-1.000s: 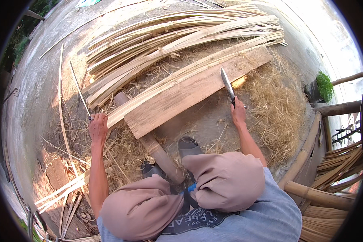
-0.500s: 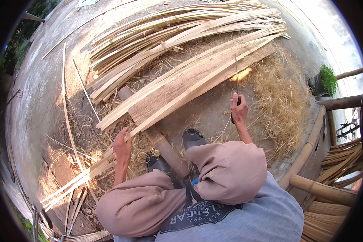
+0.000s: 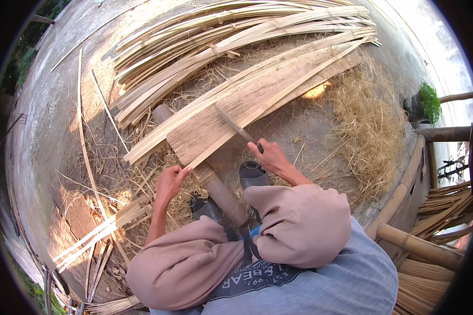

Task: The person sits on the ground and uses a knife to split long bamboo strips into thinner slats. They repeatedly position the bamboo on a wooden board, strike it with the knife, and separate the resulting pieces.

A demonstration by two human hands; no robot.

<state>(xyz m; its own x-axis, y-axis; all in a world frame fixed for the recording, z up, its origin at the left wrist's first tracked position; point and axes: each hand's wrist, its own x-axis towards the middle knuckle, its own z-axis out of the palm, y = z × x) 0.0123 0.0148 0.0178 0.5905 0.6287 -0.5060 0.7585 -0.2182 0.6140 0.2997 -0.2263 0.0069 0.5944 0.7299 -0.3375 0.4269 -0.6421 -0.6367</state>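
Head view is showing your left hand point(image 3: 169, 184) just off the near-left corner of the wooden board point(image 3: 194, 135), thumb and fingertips pinching the near end of a split bamboo strip point(image 3: 211, 149). That strip is running along the board's near edge and crossing it toward the far-right end. Farther right, your right hand point(image 3: 272, 157) is gripping a knife point(image 3: 235, 125) by its handle, near side of the board, fingers wrapping round it; the blade is passing across the strip, though I cannot tell whether it is touching.

Judging by the layout, a stack of strips point(image 3: 210, 54) is lying beyond the board, and heaped shavings point(image 3: 370, 126) right of it are suggesting plenty of finished scraping. This strip is looking partway at most; how many are remaining, I cannot tell.

Left of the board, loose strips point(image 3: 108, 227) are littering the grey concrete floor point(image 3: 47, 126). A round log point(image 3: 223, 199) is running beneath the board's left part. Well to the board's right, a bamboo railing point(image 3: 399, 205) is edging the space, and a green potted plant point(image 3: 430, 102) is standing near it.
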